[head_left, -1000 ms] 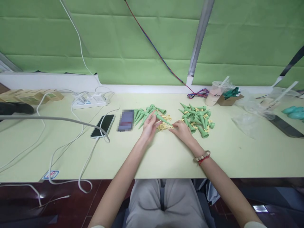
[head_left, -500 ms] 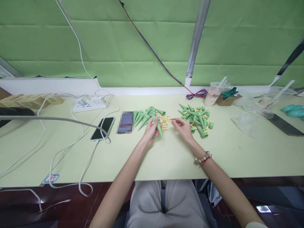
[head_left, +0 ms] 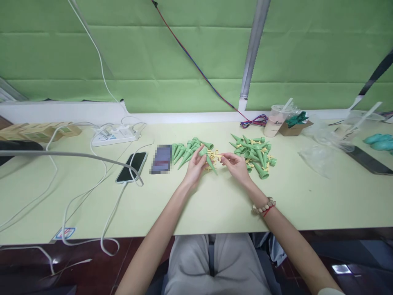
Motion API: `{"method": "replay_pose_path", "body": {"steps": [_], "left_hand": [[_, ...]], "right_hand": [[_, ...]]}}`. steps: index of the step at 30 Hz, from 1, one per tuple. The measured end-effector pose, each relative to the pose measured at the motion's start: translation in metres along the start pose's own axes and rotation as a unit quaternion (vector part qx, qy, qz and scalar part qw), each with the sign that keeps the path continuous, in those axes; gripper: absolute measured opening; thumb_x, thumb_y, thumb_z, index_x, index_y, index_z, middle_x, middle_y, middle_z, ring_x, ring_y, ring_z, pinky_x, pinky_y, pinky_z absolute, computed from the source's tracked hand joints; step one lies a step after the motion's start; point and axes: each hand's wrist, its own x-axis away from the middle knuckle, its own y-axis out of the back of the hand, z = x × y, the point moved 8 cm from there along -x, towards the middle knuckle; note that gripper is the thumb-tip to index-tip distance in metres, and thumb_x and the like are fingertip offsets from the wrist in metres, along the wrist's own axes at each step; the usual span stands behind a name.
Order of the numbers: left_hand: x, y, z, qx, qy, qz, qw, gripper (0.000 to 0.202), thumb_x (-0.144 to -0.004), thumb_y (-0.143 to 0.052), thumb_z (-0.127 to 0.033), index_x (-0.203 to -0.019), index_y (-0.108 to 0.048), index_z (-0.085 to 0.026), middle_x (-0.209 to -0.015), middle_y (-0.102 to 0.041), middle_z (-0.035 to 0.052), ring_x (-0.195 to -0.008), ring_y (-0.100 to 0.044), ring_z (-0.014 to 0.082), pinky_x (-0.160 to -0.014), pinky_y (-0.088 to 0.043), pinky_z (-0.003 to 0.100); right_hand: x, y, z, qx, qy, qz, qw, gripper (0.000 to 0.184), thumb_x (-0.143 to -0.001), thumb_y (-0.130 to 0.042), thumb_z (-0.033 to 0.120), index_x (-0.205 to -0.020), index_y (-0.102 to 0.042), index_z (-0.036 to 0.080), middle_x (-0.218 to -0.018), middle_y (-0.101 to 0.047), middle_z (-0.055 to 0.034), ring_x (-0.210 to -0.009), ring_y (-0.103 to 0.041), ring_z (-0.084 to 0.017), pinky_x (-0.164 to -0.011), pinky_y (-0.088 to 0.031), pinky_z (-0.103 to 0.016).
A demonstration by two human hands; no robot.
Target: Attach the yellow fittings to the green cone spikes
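My left hand (head_left: 193,169) is closed around a green watering spike (head_left: 211,164), its tip slanting down to the right. Between the fingertips of my right hand (head_left: 237,167) is a small yellow valve (head_left: 217,156), held close to the spike's side. Whether the two touch, I cannot tell. Behind and below the spike lie loose yellow valves (head_left: 215,151), partly hidden by my hands. To the left is a group of green spikes (head_left: 185,155). On the right, a heap of green spikes (head_left: 260,155) has yellow valves among it.
Left of the spikes lie a pixelated dark phone-like object (head_left: 161,159) and a phone (head_left: 132,167) with a white cable. A power strip (head_left: 116,135) stands behind. At the back right are a drink cup (head_left: 273,123), a cardboard box (head_left: 291,129) and a dark phone (head_left: 370,160).
My left hand has turned the spike so its tip points further right. My right hand has brought the yellow valve closer to it, and the view has shifted slightly.
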Motion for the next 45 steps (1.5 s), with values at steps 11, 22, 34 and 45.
{"method": "replay_pose_path", "body": {"steps": [11,22,34,45], "left_hand": [[0.003,-0.006,-0.003,-0.046,0.009,0.038,0.998,0.059,-0.064,-0.079,-0.026,-0.121,-0.064,-0.021,-0.063,-0.057,-0.0036,-0.057,-0.052,0.0064,-0.059,-0.045,0.02],[-0.002,0.003,-0.002,-0.128,-0.012,0.03,0.991,0.04,-0.062,-0.076,-0.023,-0.101,-0.073,-0.018,-0.081,-0.071,0.0055,-0.078,-0.061,0.0174,-0.068,-0.047,0.027],[0.001,0.0,-0.013,-0.16,-0.052,0.047,0.985,0.035,-0.056,-0.079,-0.021,-0.091,-0.076,-0.019,-0.094,-0.069,0.0063,-0.082,-0.061,0.0183,-0.072,-0.049,0.029],[-0.002,0.009,-0.005,-0.096,-0.018,0.006,0.995,0.033,-0.068,-0.074,-0.043,-0.084,-0.073,-0.014,-0.079,-0.067,0.0059,-0.069,-0.058,0.0126,-0.059,-0.044,0.022]], "right_hand": [[0.006,-0.003,0.021,0.048,0.068,0.018,0.996,0.018,-0.079,-0.062,0.033,-0.085,-0.074,0.021,-0.091,-0.074,-0.0056,-0.081,-0.068,-0.018,-0.072,-0.057,-0.031],[0.009,0.0,0.031,0.118,0.123,0.012,0.985,0.017,-0.081,-0.06,0.031,-0.081,-0.075,0.023,-0.084,-0.074,-0.006,-0.077,-0.067,-0.02,-0.073,-0.055,-0.034],[0.01,-0.003,0.023,0.106,0.095,0.009,0.99,0.016,-0.076,-0.061,0.03,-0.076,-0.075,0.023,-0.079,-0.075,-0.0056,-0.063,-0.067,-0.019,-0.063,-0.056,-0.034],[0.009,-0.012,0.022,0.09,0.105,0.04,0.99,0.031,-0.08,-0.064,0.037,-0.105,-0.071,0.021,-0.095,-0.073,-0.0071,-0.073,-0.067,-0.016,-0.061,-0.058,-0.028]]}}
